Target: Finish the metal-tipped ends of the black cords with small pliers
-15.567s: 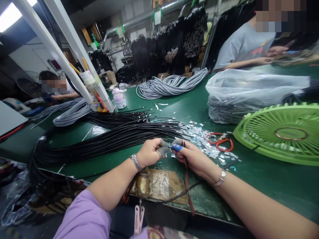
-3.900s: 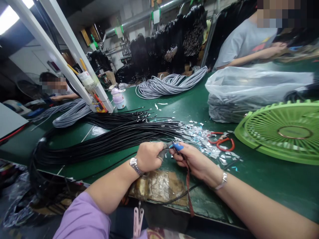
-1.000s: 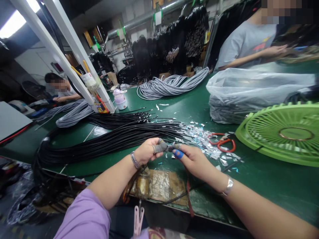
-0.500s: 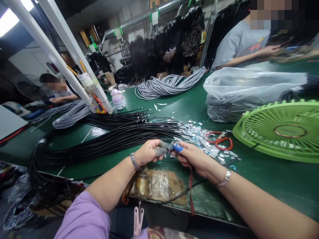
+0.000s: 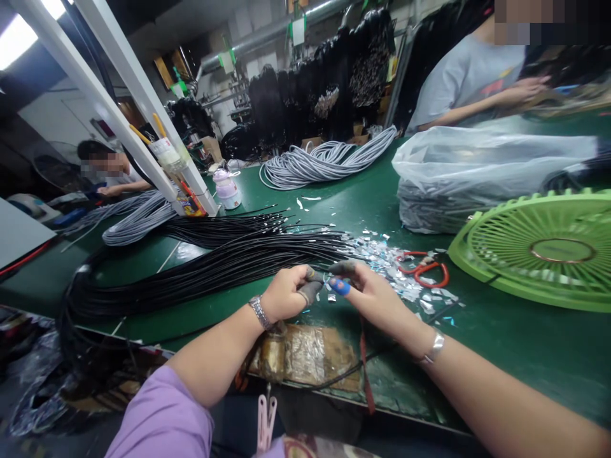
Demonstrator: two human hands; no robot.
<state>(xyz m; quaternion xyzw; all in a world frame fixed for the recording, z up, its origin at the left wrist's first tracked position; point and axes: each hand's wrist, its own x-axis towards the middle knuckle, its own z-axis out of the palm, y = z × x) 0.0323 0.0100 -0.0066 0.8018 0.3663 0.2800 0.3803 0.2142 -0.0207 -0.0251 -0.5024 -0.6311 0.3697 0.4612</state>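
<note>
My left hand, with grey coverings on its fingertips, is closed in a pinch on a cable end, mostly hidden by the fingers. Thin wires stick out of that end toward my right hand. The right thumb wears blue tape and the forefinger a grey covering; their tips close on the wires. Just behind both hands, a bundle of black cables lies across the green table, its ends pointing right. Scraps of foil and film lie beyond my right hand, beside red-handled scissors.
A green fan stands at right, in front of a plastic bag. Grey cable coils, a lilac bottle and white posts are farther back. Taped cardboard lies at the near edge. Two people sit across.
My right hand has opened its grip somewhat and shifted slightly, with the forefinger now stretched above the thumb. The left hand stays nearly in place. The view has shifted slightly.
</note>
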